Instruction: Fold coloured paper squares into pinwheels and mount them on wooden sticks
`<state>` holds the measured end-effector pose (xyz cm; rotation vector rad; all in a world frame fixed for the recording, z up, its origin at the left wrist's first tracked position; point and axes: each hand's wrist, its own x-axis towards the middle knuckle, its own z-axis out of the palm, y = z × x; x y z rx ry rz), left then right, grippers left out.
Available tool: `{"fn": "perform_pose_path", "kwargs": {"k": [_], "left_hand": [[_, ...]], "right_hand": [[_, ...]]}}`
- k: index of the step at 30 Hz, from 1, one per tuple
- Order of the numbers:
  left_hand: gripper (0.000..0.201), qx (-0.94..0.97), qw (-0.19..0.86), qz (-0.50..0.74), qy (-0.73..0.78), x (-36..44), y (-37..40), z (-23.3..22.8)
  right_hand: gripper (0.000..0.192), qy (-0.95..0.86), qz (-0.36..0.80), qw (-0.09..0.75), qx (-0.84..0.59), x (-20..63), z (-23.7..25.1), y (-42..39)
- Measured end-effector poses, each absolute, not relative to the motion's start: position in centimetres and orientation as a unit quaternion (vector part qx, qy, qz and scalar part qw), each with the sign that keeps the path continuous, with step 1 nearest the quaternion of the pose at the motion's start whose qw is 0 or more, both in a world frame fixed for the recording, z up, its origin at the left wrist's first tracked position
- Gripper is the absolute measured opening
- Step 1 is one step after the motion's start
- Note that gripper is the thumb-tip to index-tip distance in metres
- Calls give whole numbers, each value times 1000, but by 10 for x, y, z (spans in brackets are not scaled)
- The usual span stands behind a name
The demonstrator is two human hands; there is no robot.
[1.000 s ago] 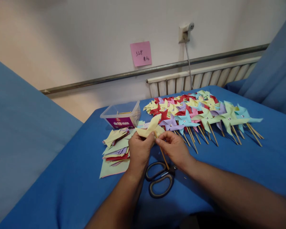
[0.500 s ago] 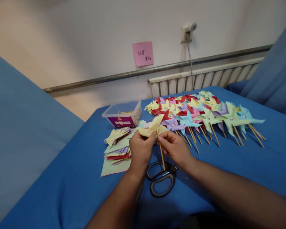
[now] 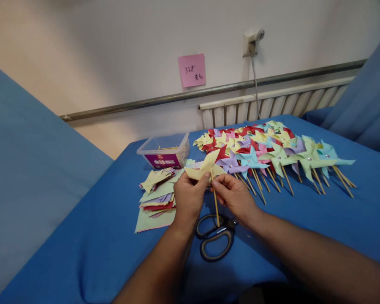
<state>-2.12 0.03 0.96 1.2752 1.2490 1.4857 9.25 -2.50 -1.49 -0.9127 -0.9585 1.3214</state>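
Note:
A pale yellow paper pinwheel [image 3: 205, 166] on a thin wooden stick [image 3: 215, 207] is held up between both hands. My left hand [image 3: 190, 192] is closed on the pinwheel from the left, its thumb pressed near the top of the stick. From the right, my right hand [image 3: 236, 195] pinches at the same spot, where the stick meets the paper; the exact contact is partly hidden by the fingers. Below the stick's lower end, black-handled scissors [image 3: 215, 247] lie on the blue cloth, their blades hidden beyond the handles.
Many finished pinwheels [image 3: 278, 157] lie in rows at the back right. Cut paper pieces [image 3: 158, 198] are stacked at the left, before a clear plastic box [image 3: 164, 158] of sticks. Behind the blue-covered table [image 3: 91, 236] are a wall pipe and a radiator [image 3: 269, 103].
Both hands keep nearly the same grip on the pinwheel. The whole view has shifted slightly, and the right fingers have moved very little at the stick.

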Motion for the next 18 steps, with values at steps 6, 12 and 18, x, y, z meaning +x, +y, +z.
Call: {"fn": "perform_pose_path", "kwargs": {"k": [6, 12, 18], "left_hand": [[25, 510, 385, 584, 500, -20, -2, 14], [25, 532, 374, 566, 506, -22, -3, 13], [23, 550, 346, 554, 520, -22, -5, 14]], "right_hand": [[38, -412, 572, 591, -392, 94, -14, -25], [41, -402, 582, 587, -395, 92, -14, -26], [41, -409, 583, 581, -393, 92, -18, -25]]}}
